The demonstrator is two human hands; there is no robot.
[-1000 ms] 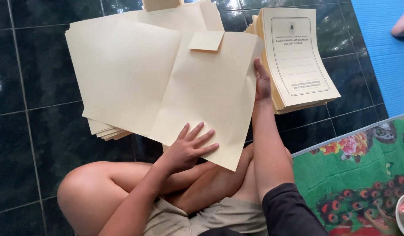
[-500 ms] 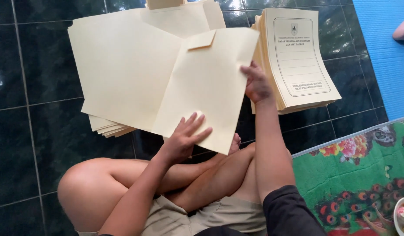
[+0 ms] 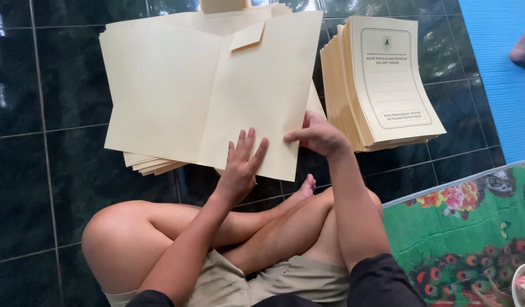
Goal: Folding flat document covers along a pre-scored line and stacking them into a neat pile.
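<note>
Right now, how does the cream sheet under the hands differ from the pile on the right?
The open folder is a single sheet spread flat, its face blank; the printed stack is many closed covers piled thick, its top showing a framed panel. Both hands, left hand and right hand, touch the open folder; none touches the printed stack. Both are cream card.

The floor [image 3: 40, 187] is laid with large, glossy, dark green-black tiles, split by thin pale grout lines, and daylight glints off them at the left edge. A plain blue mat [image 3: 501, 74] lies at the upper right. At the lower right spreads a green mat [image 3: 461, 233] patterned with what look like flowers.
</note>
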